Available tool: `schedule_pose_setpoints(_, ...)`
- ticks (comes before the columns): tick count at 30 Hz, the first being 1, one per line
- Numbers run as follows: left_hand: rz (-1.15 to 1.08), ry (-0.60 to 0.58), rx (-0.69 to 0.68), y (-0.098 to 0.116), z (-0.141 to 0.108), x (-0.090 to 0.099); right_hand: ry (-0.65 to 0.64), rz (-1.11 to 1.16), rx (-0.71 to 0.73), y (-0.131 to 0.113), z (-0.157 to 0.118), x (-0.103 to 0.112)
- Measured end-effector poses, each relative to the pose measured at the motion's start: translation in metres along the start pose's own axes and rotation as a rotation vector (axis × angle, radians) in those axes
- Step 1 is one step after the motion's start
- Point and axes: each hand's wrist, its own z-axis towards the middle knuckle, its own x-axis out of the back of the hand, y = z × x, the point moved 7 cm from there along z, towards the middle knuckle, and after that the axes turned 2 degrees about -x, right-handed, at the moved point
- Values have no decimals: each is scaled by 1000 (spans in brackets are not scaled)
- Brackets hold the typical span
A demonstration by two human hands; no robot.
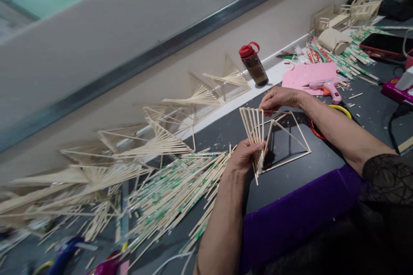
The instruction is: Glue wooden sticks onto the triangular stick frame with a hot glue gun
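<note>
Presently, left fingers (251,148): closed around fanned sticks (253,126)
Right fingers (265,105): pinched at the fan's upper corner

Stick fan (252,126) in left hand (242,157), red-lidded bottle (254,65) (upright, tilted view)

Probably a craft workshop: glue gun (331,88), stick models (155,142).

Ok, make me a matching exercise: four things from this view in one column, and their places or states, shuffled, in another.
1. Brown see-through bottle with red lid
2. Pink plastic glue gun
3. Left hand
4. Purple fabric

A. Gripping a fan of pale wooden sticks
B. Between the forearms
C. Lying partly over a pink sheet
D. Standing near the pale wall

Pairs: 1-D, 2-C, 3-A, 4-B
</note>
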Motion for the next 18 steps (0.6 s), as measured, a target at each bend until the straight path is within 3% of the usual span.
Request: schedule_pose_setpoints(18, -7, 13, -15, 3, -2, -2, 78, -15, 116, 0, 5, -7)
